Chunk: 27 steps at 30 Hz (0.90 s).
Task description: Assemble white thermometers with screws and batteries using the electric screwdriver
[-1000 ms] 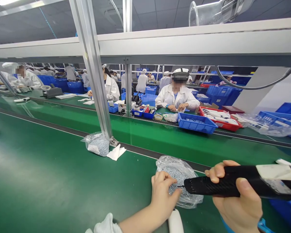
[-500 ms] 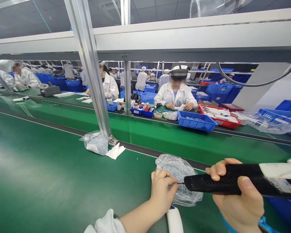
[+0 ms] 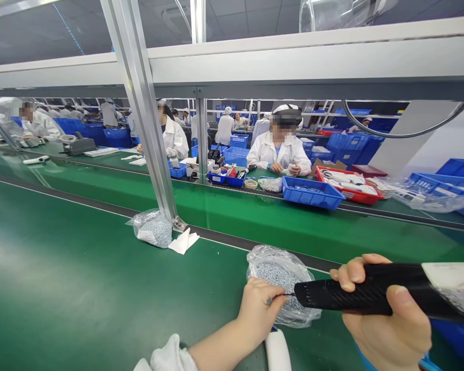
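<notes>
My right hand (image 3: 394, 309) is wrapped around a black electric screwdriver (image 3: 344, 296), held level with its bit pointing left. At the bit's tip, my left hand (image 3: 257, 306) has thumb and forefinger pinched together on a small screw, mostly hidden by the fingers. Both hands are over the near side of an open clear plastic bag (image 3: 280, 273) full of small silvery screws. Below my left wrist, a white, curved handle-like part (image 3: 277, 350) lies on the green table, cut off by the lower picture edge.
A second bag of screws (image 3: 154, 230) lies beside a metal post (image 3: 147, 129), with a crumpled white paper (image 3: 183, 241) next to it. A blue bin (image 3: 456, 340) is at lower right. Across the green belt, a co-worker (image 3: 280, 147) sits behind a blue tray (image 3: 313, 193) and red tray (image 3: 350, 185).
My right hand and the screwdriver have shifted slightly right and down. My left hand stays pinched at the bit's tip, a little lower. Across the belt, the co-worker's hands have drawn closer together.
</notes>
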Tool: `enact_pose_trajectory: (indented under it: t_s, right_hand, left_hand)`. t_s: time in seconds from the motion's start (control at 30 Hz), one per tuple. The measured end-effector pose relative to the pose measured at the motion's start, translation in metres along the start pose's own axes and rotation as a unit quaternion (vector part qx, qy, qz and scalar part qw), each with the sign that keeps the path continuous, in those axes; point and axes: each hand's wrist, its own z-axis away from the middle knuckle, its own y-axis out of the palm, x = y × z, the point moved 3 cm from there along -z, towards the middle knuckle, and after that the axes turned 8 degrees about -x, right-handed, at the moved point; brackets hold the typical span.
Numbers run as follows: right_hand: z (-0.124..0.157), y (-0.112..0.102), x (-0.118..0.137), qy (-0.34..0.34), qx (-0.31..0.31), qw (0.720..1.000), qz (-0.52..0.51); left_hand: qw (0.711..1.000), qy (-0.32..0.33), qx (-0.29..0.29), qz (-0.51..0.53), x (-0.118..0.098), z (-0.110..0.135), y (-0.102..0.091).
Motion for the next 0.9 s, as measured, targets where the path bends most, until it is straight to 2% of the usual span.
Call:
enact_pose_trajectory:
  t_s: [0.17,0.37,0.47,0.6,0.63,0.7,0.77,0.8,0.9]
  right_hand:
    - [0.000,0.001,0.001,-0.003,0.013,1.000,0.001]
    - [0.002,-0.001,-0.001,0.014,0.000,1.000,0.009]
    - [0.002,0.001,-0.001,0.011,0.002,1.000,0.011]
    - [0.004,0.002,0.004,0.012,0.002,1.000,0.017]
    - [0.005,0.002,0.006,0.018,0.003,1.000,0.019]
    - [0.008,0.000,0.009,0.035,0.012,0.999,0.024]
    - [0.014,-0.002,0.009,0.056,0.034,0.997,0.032]
    - [0.018,-0.002,0.008,0.067,0.050,0.996,0.035]
    - [0.032,-0.001,0.000,0.091,0.108,0.989,0.040]
  left_hand:
    - [1.000,0.029,0.004,0.003,0.001,0.001,0.000]
    - [0.999,0.036,0.022,-0.006,0.001,0.004,0.003]
    - [0.999,0.024,0.036,-0.012,0.003,0.005,0.002]
    - [0.998,-0.030,0.042,-0.046,0.009,0.017,-0.012]
    - [0.996,-0.027,0.063,-0.054,0.009,0.024,-0.015]
    - [0.985,0.027,0.162,-0.043,0.007,0.045,-0.014]
    - [0.956,0.097,0.278,-0.006,0.001,0.072,-0.003]
    - [0.942,0.115,0.314,0.007,-0.001,0.085,0.005]
    - [0.926,0.123,0.355,0.024,-0.005,0.109,0.030]
